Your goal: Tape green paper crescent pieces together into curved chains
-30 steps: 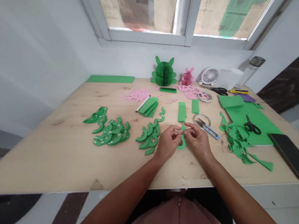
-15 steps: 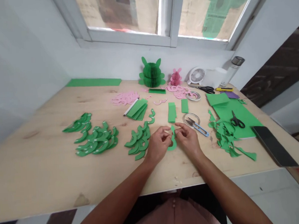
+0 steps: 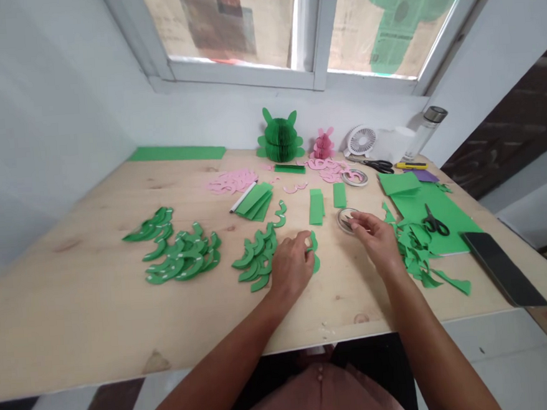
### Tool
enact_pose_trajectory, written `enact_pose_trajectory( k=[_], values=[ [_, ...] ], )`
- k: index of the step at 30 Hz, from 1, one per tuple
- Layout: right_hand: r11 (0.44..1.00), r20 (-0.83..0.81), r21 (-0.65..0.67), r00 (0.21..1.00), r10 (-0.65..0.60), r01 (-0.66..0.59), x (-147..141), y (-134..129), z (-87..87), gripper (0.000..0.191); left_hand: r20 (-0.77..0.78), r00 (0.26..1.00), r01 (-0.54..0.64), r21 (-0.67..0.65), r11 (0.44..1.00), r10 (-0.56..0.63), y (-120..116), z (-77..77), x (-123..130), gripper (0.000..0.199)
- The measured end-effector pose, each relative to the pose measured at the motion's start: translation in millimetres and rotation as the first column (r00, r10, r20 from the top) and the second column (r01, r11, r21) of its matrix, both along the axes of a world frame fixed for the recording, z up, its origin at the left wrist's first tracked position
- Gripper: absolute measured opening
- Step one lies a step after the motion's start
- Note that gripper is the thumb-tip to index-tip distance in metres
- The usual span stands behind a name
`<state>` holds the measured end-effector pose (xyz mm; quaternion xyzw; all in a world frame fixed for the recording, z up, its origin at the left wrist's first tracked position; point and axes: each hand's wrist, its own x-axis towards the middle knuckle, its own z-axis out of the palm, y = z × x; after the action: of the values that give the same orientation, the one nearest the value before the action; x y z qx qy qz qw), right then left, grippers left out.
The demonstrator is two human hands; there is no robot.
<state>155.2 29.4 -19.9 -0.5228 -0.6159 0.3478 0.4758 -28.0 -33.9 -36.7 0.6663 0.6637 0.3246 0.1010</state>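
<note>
Fingers of my left hand [image 3: 291, 263] are closed on a wavy green paper cutout [image 3: 316, 264], whose curved edge shows past the fingertips. To the right, my right hand [image 3: 377, 238] has its fingers closed over the thread snips [image 3: 346, 223]; only the blades show, and the handle is hidden by the hand. Those blades lie over a tape roll [image 3: 340, 223]. Just left of my left hand is a stack of green curved paper pieces [image 3: 253, 259]. Folded green strips [image 3: 315, 207] lie beyond the cutout.
Larger green stacks [image 3: 183, 258] lie at left, with pink cutouts [image 3: 232, 181] farther back. Green scraps [image 3: 415, 251], black scissors [image 3: 434, 222] and a phone [image 3: 503, 270] are at right. Along the wall stand a green honeycomb paper figure [image 3: 281, 139], a small fan [image 3: 361, 140] and a bottle [image 3: 425, 133].
My right hand has left the green cutout and moved right onto the thread snips, covering their blue handle. My left hand stays at the cutout.
</note>
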Motion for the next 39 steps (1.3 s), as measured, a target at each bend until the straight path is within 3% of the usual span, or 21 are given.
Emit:
enact_pose_trajectory(
  k=[2, 4, 8, 10, 12, 17, 23, 28, 34, 36, 39],
  values=[
    [0.999, 0.220, 0.048, 0.976, -0.005, -0.005, 10, 3, 0.0, 0.033, -0.041, 0.999, 0.005, 0.035, 0.999, -0.003, 0, 0.6, 0, 0.035],
    [0.994, 0.445, 0.109, 0.894, -0.050, 0.001, 17, 6, -1.2, 0.030, -0.044, 0.999, 0.014, 0.072, 0.997, -0.011, 0, 0.6, -1, 0.034],
    [0.980, 0.775, 0.198, 0.614, -0.150, -0.010, 25, 5, -3.0, 0.030, -0.039, 0.999, 0.031, 0.104, 0.994, -0.027, 0, 1.0, -2, 0.030],
    [0.972, 0.849, 0.233, 0.490, -0.200, -0.007, 25, 3, -3.0, 0.032, -0.033, 0.999, 0.046, 0.110, 0.993, -0.043, 0, 1.9, -1, 0.027],
    [0.967, 0.878, 0.254, 0.416, -0.237, 0.016, 23, 0, -2.9, 0.032, -0.028, 0.998, 0.062, 0.115, 0.991, -0.059, 0, 3.0, -1, 0.024],
    [0.969, 0.900, 0.244, 0.364, -0.242, 0.042, 21, -2, -4.1, 0.025, -0.045, 0.995, 0.097, 0.111, 0.989, -0.092, -1, 3.9, 0, 0.020],
    [0.976, 0.884, 0.212, 0.416, -0.211, 0.045, 24, -1, -8.2, 0.023, -0.062, 0.991, 0.122, 0.099, 0.988, -0.116, -1, 3.0, 2, 0.018],
    [0.962, 0.775, 0.263, 0.577, -0.257, 0.076, 29, 5, -17.3, 0.023, -0.047, 0.990, 0.135, 0.088, 0.987, -0.131, -2, 8.0, 4, 0.018],
    [0.941, 0.367, 0.250, 0.877, -0.311, 0.229, 31, 11, -19.2, 0.035, -0.098, 0.960, 0.262, -0.001, 0.965, -0.261, 2, 32.1, 9, 0.016],
    [0.941, 0.175, 0.187, 0.933, -0.314, 0.281, 29, 11, -16.4, 0.038, -0.138, 0.947, 0.291, -0.017, 0.957, -0.290, 9, 38.1, 15, 0.017],
    [0.946, -0.076, 0.069, 0.947, -0.311, 0.316, 25, 10, -11.8, 0.038, -0.218, 0.924, 0.318, -0.024, 0.948, -0.315, 24, 38.9, 28, 0.017]
  ],
)
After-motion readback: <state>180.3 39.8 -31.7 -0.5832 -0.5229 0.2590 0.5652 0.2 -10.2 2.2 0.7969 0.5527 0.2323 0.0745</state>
